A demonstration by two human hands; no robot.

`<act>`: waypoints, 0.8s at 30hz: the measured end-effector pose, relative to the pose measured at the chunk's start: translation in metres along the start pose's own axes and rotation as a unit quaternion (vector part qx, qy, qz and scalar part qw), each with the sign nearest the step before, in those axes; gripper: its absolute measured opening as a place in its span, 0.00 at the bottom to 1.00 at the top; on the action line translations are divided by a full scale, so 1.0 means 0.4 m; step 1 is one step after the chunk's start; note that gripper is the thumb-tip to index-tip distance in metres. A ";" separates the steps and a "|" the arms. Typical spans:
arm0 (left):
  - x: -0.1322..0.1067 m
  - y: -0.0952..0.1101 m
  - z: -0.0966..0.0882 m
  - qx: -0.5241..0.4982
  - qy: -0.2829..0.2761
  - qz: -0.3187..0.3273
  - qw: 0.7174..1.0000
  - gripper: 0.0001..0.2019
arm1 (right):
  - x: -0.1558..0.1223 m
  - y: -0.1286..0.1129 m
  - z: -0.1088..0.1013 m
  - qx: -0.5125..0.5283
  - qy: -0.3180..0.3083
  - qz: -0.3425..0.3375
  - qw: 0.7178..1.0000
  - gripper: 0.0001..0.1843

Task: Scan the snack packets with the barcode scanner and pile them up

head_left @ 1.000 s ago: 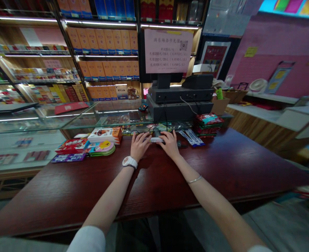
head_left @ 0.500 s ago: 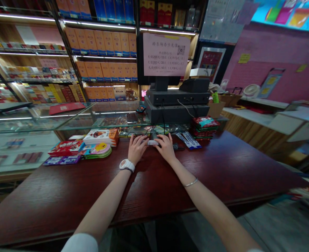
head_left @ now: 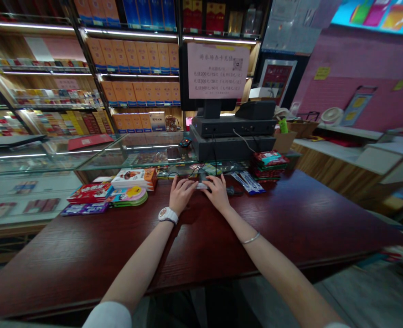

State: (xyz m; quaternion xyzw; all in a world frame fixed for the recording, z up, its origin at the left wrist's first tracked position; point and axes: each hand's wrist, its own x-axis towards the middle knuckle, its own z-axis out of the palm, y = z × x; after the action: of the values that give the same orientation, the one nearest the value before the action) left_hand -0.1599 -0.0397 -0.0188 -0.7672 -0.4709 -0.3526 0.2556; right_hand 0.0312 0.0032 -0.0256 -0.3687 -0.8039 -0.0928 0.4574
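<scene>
My left hand (head_left: 183, 195) and my right hand (head_left: 218, 193) meet on a dark red wooden counter (head_left: 276, 218), with their fingertips at a small white packet (head_left: 202, 185) that they mostly hide. A dark handheld device (head_left: 200, 175), possibly a scanner, lies just beyond the fingers among thin cables. Blue-and-white sachets (head_left: 247, 183) lie right of my right hand. Left of my left hand are stacked boxes (head_left: 134, 179) and colourful children's books (head_left: 128, 197). A white wristwatch (head_left: 167, 216) circles my left wrist, and a thin bracelet (head_left: 251, 238) circles my right forearm.
A black till stack with a screen (head_left: 233, 136) stands behind the hands, under a printed price sign (head_left: 218, 70). Red packets (head_left: 268, 166) are piled beside it. A glass display case (head_left: 136, 155) runs along the counter's far side, backed by shelves of boxed goods (head_left: 133, 59).
My hands have drawn slightly closer over the white packet, covering more of it. The view has shifted a little and leveled out.
</scene>
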 end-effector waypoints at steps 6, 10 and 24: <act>-0.001 -0.003 0.006 -0.005 0.017 -0.002 1.000 0.12 | 0.000 0.000 0.001 -0.001 -0.005 -0.002 1.000 0.12; -0.002 -0.011 0.004 0.000 0.019 -0.023 1.000 0.12 | 0.000 0.002 0.007 0.003 -0.020 -0.002 1.000 0.15; -0.011 -0.074 -0.015 -0.005 0.022 -0.137 0.990 0.11 | 0.017 0.131 -0.041 0.100 -0.143 0.034 0.984 0.30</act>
State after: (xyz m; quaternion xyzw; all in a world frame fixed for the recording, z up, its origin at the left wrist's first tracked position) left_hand -0.1900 -0.0337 -0.0168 -0.6885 -0.5642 -0.4038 0.2114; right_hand 0.0753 0.0359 -0.0208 -0.3573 -0.8535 0.0576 0.3749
